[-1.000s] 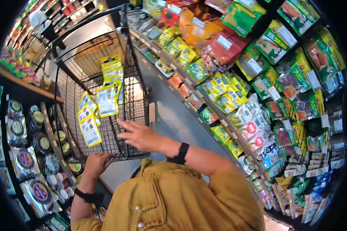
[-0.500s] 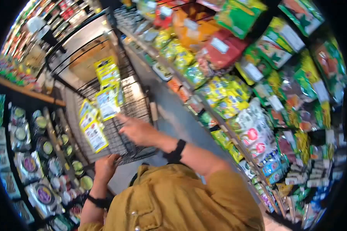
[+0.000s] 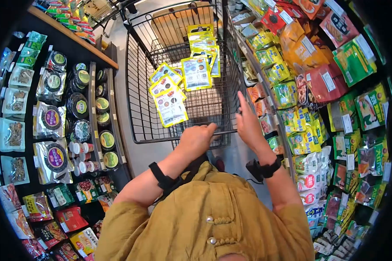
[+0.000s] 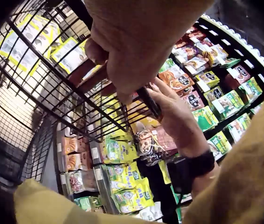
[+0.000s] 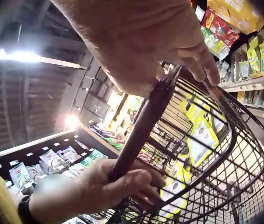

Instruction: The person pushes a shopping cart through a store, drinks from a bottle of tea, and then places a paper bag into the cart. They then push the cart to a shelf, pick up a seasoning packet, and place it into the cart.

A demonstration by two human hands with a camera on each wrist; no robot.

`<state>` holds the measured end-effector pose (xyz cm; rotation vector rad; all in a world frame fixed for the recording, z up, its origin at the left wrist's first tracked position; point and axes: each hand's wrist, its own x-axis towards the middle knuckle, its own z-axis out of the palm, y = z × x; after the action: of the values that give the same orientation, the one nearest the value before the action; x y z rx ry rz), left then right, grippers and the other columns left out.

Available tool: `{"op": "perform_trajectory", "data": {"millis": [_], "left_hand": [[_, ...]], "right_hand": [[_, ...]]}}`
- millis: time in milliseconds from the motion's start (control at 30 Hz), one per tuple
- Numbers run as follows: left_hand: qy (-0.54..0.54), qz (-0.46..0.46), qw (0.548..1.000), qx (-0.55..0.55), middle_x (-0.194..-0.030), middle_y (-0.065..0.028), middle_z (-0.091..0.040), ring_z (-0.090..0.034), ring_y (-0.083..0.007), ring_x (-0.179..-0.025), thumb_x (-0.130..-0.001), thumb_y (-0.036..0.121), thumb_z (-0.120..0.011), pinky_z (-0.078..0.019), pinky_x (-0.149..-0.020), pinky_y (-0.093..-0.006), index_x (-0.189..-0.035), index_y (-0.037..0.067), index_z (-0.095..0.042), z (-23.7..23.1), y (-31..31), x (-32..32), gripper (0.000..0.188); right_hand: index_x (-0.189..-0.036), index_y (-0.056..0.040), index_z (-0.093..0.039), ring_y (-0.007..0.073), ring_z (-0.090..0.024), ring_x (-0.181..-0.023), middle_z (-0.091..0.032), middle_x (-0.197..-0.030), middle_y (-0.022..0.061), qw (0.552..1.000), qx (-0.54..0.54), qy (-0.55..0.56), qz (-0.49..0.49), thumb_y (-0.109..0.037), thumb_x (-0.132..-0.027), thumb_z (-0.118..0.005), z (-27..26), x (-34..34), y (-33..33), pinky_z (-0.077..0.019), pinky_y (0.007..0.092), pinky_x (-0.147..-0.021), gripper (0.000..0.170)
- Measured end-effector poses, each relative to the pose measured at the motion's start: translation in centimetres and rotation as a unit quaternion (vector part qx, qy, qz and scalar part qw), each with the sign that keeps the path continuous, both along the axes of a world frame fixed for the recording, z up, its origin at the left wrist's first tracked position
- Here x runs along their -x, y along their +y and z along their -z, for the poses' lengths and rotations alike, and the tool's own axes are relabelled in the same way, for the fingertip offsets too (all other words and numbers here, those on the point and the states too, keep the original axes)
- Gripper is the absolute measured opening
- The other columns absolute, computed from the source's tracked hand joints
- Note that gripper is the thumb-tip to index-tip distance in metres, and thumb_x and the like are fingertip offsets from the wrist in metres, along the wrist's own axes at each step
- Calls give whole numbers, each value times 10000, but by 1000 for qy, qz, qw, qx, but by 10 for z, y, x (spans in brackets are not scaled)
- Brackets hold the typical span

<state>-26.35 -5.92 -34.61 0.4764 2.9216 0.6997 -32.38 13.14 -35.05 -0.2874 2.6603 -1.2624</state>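
A black wire shopping cart (image 3: pixel 132 102) stands in front of me. My left hand (image 3: pixel 198 140) grips its handle, fingers wrapped around the dark bar (image 5: pixel 139 126) in the right wrist view. At the handle's right end is my right hand (image 3: pixel 248 126), its fingers extended along the cart's right side and the index pointing forward. In the right wrist view the right hand (image 5: pixel 141 37) overlaps the cart's corner. Yellow-edged flat packets (image 3: pixel 196 71) lie toward the cart's far end. More such packets (image 3: pixel 169 104) overlap at its left side.
Shelves of bagged food (image 3: pixel 302 126) line the right, close to the cart. On the left, a dark display holds round-labelled packs (image 3: pixel 52 117) and tubs (image 3: pixel 110 140). A brown cardboard box (image 3: pixel 178 24) shows at the cart's front. Another cart (image 3: pixel 95 8) is farther off.
The view has swung so the cart appears farther right and straighter ahead. My right hand has moved from over the basket to the cart's right side; the left still holds the handle.
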Motion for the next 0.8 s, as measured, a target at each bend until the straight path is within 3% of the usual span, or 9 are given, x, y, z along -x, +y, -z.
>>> {"op": "perform_trajectory", "data": {"millis": [133,300,400,433,467,500,533,667,800], "left_hand": [[-26,74,993,-91,-897,-153,-660,-631,-373,-778,-858,259,-624,-503,-635,-446,-1172,116,-539,2,-17,12,356],[-5,139,990,-5,-1349,-115,-488,-399,-327,-1300,-889,399,-590,-339,-998,-560,-1334,201,-486,-24,-87,21,498],[-112,48,992,-23,-1206,-146,-594,-517,-364,-1143,-883,382,-605,-410,-956,-451,-1216,141,-595,-21,-151,27,411],[-50,40,998,-28,-976,-153,-643,-584,-361,-970,-919,434,-526,-445,-829,-453,-1165,136,-613,5,-172,21,397],[-168,50,982,72,-904,-163,-654,-607,-367,-897,-930,430,-499,-475,-770,-453,-1090,132,-649,-7,-171,29,370],[-197,74,978,9,-873,-167,-662,-617,-371,-861,-930,450,-485,-488,-726,-461,-1086,141,-664,-18,-167,31,390],[-186,60,981,-18,-903,-172,-667,-625,-350,-881,-929,440,-482,-489,-733,-461,-1123,158,-655,-25,-161,31,384],[-126,34,991,4,-837,-156,-671,-643,-344,-776,-900,390,-528,-502,-667,-444,-1071,151,-684,-23,-153,38,333],[-87,65,994,-11,-792,-141,-670,-645,-335,-722,-866,408,-574,-501,-630,-439,-1025,148,-700,-28,-154,37,330]], "right_hand": [[-1475,-150,-273,366,-563,-1071,-449,-1359,213,997,70,19,-23,15,-882,-403,4,14,5,-466,409,-875,629],[-1484,-125,-262,267,-562,-1118,-356,-1488,124,993,109,-22,-30,75,-846,-341,-4,30,4,-431,344,-963,673],[-1476,-112,-274,260,-550,-1140,-357,-1489,109,997,63,-30,-27,80,-833,-339,-14,36,-3,-429,336,-965,675],[-1470,-104,-286,258,-538,-1157,-369,-1481,104,998,53,-13,-32,84,-821,-336,-12,38,1,-429,335,-964,677],[-1463,-95,-297,256,-527,-1175,-380,-1474,99,998,44,4,-36,88,-809,-332,-11,41,4,-430,333,-963,680],[-1439,-71,-333,256,-524,-1165,-414,-1441,110,987,61,123,-80,95,-790,-336,17,49,13,-422,342,-973,671],[-1430,-52,-339,263,-526,-1149,-422,-1429,125,997,76,-5,-29,93,-788,-346,-2,50,4,-410,350,-987,658],[-1467,-214,-302,267,-537,-1115,-481,-1345,153,999,44,-10,-17,61,-872,-360,-7,50,10,-421,361,-950,657],[-1469,-208,-301,257,-525,-1158,-465,-1357,147,999,30,-26,0,71,-860,-337,-15,51,7,-409,356,-956,671]]}}
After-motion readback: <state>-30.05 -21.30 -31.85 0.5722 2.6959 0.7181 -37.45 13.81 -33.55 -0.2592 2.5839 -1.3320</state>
